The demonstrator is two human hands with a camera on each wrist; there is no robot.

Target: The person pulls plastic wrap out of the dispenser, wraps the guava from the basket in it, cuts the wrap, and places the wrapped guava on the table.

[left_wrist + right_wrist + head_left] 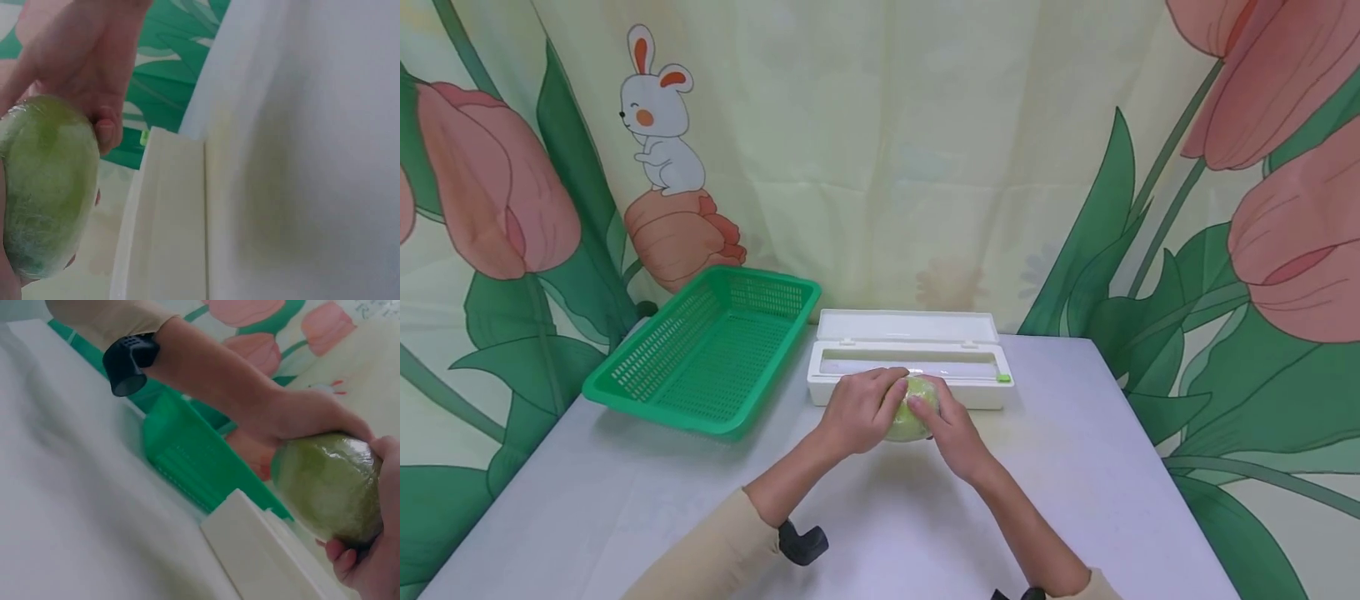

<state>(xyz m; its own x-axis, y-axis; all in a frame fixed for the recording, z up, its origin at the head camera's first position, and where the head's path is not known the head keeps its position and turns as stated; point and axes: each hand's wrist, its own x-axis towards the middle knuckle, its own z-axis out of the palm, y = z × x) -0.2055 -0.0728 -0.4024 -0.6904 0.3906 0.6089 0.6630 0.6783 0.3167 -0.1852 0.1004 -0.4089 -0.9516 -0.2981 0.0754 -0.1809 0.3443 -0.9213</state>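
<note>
Both hands hold a green, oval, mango-like fruit [906, 427] wrapped in clear cling film, raised above the table. My left hand [859, 410] grips its left side, with the thumb on the near face. On the other side, my right hand [958, 435] holds it with the thumb laid across the front and fingers curled behind. Wrinkled, shiny film shows over the fruit [334, 487] in the right wrist view. Just behind the hands stands a white cling film dispenser [912, 400], its lid [906, 326] raised and a film roll inside.
A green perforated plastic basket [767, 367] sits on the table left of the dispenser. The white-covered table [1060, 483] ends at a curtain [880, 150] printed with tulips and a rabbit. A small green piece [1003, 378] sits at the dispenser's right end.
</note>
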